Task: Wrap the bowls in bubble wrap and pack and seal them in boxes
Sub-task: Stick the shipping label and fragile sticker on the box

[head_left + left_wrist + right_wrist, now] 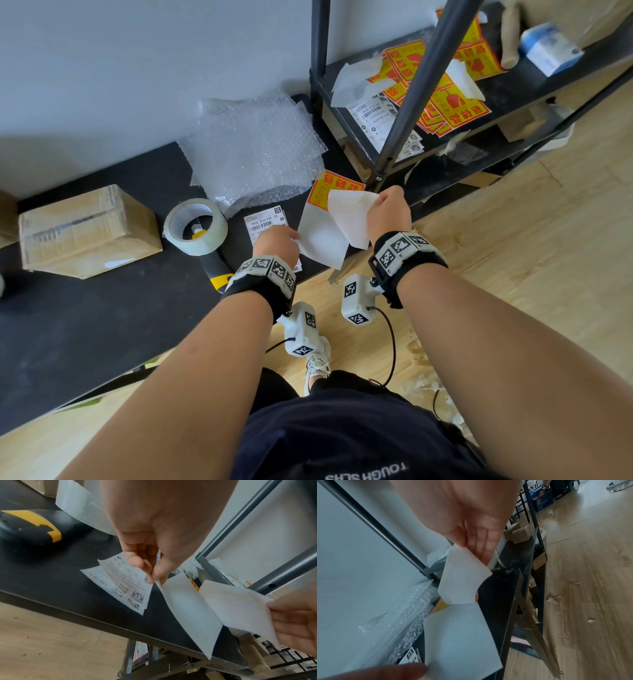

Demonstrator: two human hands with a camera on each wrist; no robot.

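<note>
Black table by a shelf, label peeled.
Left hand pinches the backing; right hand pinches the peeled sheet, near a sealed box.

Red-and-yellow stickers litter a dark shelf rack (shipping labels too) over wooden flooring.

Packing/shipping station. Evidence: black worktop with sealed carton, tape roll, bubble wrap and shipping labels beyond the fingers; rack to their right holds yellow-red stickers.
</note>
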